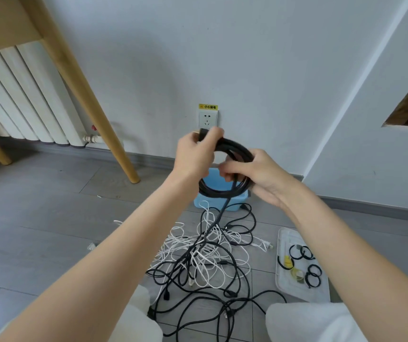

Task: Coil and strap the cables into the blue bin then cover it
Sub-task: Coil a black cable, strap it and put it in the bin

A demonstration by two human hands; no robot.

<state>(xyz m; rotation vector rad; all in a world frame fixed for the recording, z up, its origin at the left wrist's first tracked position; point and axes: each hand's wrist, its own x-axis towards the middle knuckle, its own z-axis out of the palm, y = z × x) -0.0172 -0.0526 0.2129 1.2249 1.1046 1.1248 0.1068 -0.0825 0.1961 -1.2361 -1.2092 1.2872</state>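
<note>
Tangled cables (205,262) lie by our knees. We grip the black coil (225,166) with left hand (194,156) and right hand (254,174) above the blue bin (219,202); its tail could snag there and pull loops loose.

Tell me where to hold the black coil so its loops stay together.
Grip the black coil across its whole bundle, at its right side, where the right hand holds it. The left hand holds the plug end; a tail hangs from the bottom, so avoid there.

both hands (195,154) gripping black cable coil (237,148), blue bin (212,202)
</note>
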